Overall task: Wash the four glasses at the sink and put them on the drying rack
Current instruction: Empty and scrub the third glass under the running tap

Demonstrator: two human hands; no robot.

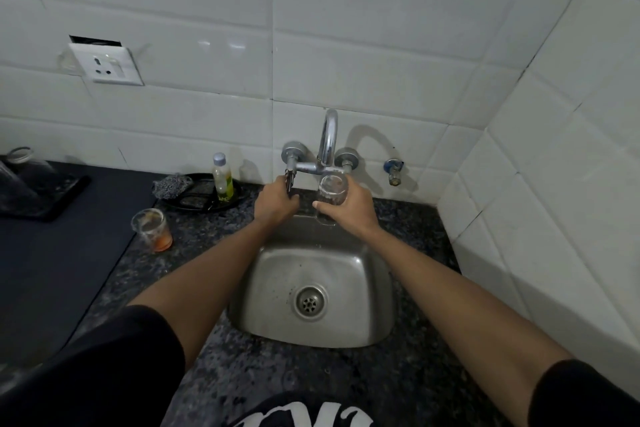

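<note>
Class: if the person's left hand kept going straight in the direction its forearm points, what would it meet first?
The left hand already grips the dark tap lever; beyond that, probably the white tiled wall, though depth is unclear.

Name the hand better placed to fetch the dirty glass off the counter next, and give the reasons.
Left. The left hand grips only the tap handle, and the dirty glass stands on the counter on that side. The right hand already holds a glass under the spout.

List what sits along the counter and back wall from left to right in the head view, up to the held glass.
Dark tray → used glass with orange residue → scrubber → soap bottle → left hand on the tap handle → glass in the right hand.
</note>
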